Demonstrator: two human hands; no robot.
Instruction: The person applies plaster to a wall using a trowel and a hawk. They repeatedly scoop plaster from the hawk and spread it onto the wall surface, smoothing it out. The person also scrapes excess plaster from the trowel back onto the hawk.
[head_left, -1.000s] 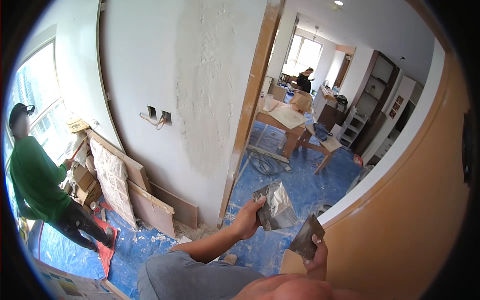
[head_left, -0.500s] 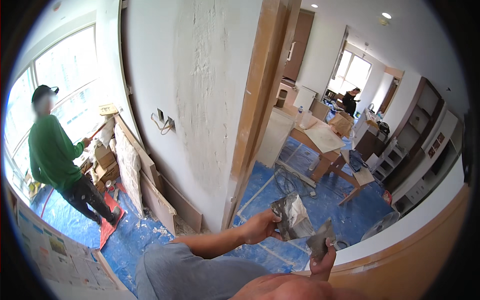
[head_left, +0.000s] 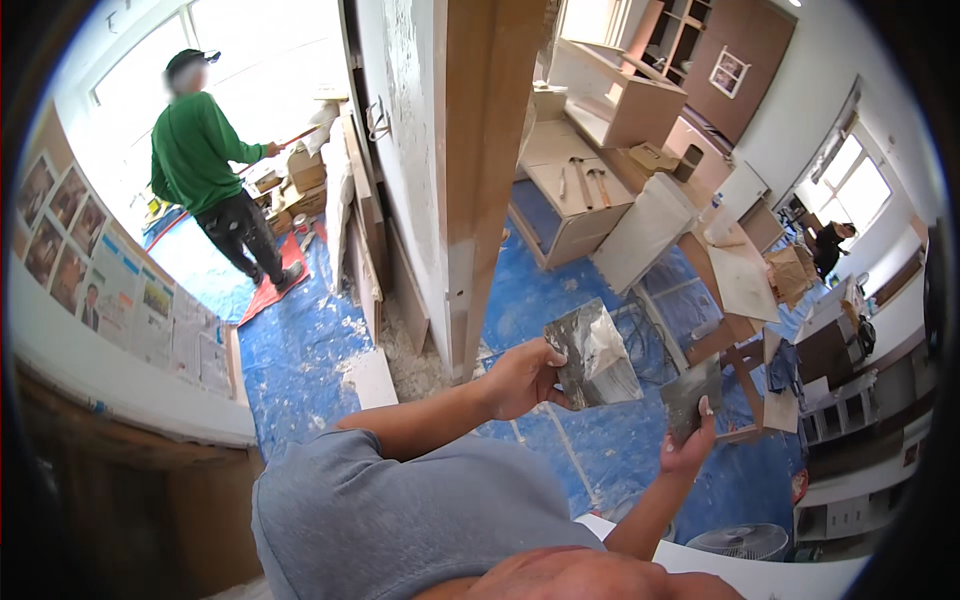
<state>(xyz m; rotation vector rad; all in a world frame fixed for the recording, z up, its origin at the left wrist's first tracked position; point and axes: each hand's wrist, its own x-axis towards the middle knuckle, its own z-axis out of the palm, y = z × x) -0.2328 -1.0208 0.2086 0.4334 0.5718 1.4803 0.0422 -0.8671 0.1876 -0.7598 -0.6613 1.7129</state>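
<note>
My left hand (head_left: 522, 380) grips a square metal plaster scraper (head_left: 580, 380) by its left edge, thumb on the top face. White filler (head_left: 608, 345) is smeared over the right part of that blade. My right hand (head_left: 688, 442) is closed on a smaller grey metal scraper (head_left: 690, 398), its pale-smudged fingertips on the blade. The two blades are held apart, side by side in front of my body. Any handles are hidden by the fingers.
A wooden door frame (head_left: 482, 180) edges the wall ahead. At left a person in a green top (head_left: 200, 150) stands by leaning boards. Blue sheeting (head_left: 300, 350) covers the floor. At right are a cabinet with hammers (head_left: 575, 190), a fan (head_left: 740, 541) and another person (head_left: 830, 248).
The view has swung to the right and downward, showing more cabinets and floor. Both scrapers stay in my hands; the right one now sits farther from the left one.
</note>
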